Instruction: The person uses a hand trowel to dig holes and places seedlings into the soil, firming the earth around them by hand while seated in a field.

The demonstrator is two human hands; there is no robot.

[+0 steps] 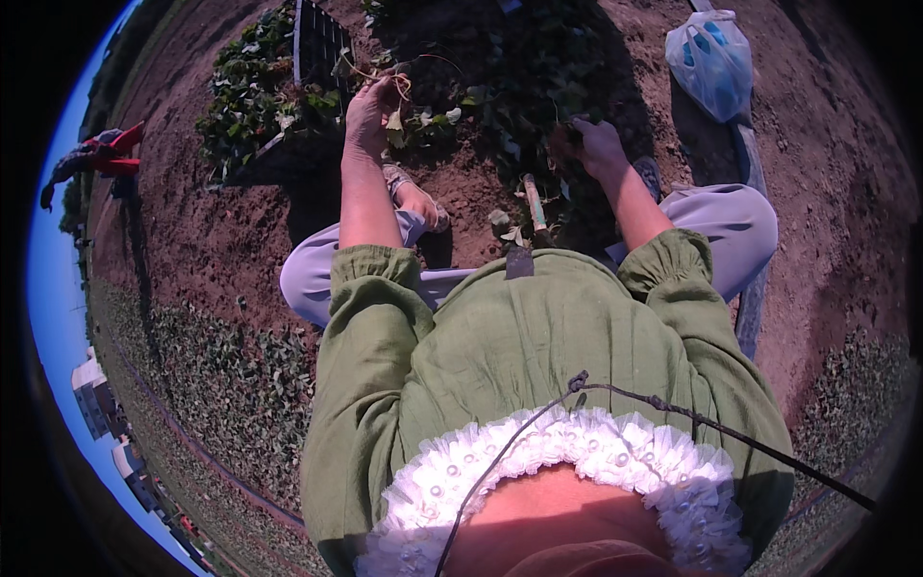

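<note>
My left hand (pixel 371 115) is raised over the soil, its fingers closed on thin plant runners (pixel 401 88) with a pale wilted leaf hanging below. To the right, my right hand (pixel 600 148) grips a small plant with brown roots (pixel 564 141), partly lost in shadow. Between the hands lies a heap of green leafy plants (pixel 515 94), which look like strawberry plants. Just in front of my body, a tool with a worn, green-marked handle (pixel 534 202) stands tilted; its head is hidden.
Left of my left hand, leafy plants (pixel 245 108) lie against a dark slatted crate (pixel 321 43). A plastic bag with blue contents (pixel 710 65) sits by a grey flat hose (pixel 752 288) on the right. Farther left, a person in red and dark clothing (pixel 101 155) bends over the field.
</note>
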